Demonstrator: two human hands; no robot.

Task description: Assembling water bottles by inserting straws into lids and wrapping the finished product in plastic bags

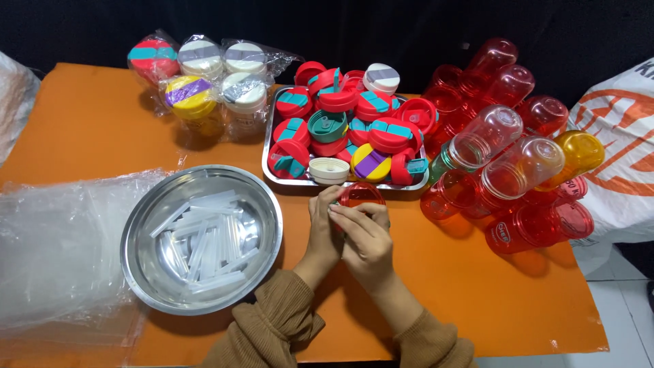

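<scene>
My left hand [322, 228] and right hand [364, 238] meet at the centre of the head view, both closed around a round red translucent plastic cup [361, 195], with fingers wrapped over its near side. The cup sits just at 12 o'clock of my hands, above the orange table top [102, 129] and touching neither tray nor bowl as far as I can tell.

At 12 o'clock from the cup I see a rectangular steel tray [269, 136] heaped with red, teal, yellow and white plastic lids [381, 133]. At 9 o'clock lies a round steel bowl [272, 225] holding clear plastic straws [204, 238]. Further toward 9 o'clock rests a stack of clear plastic bags [61, 238].

At 2 o'clock I see a pile of red, clear and amber plastic cups [504, 143] lying on their sides. At 11 o'clock, well apart from my hands, stand 5 lidded cups wrapped in clear film [204, 78]. At 3 o'clock, past the table edge, is a white and orange woven sack [623, 157].
</scene>
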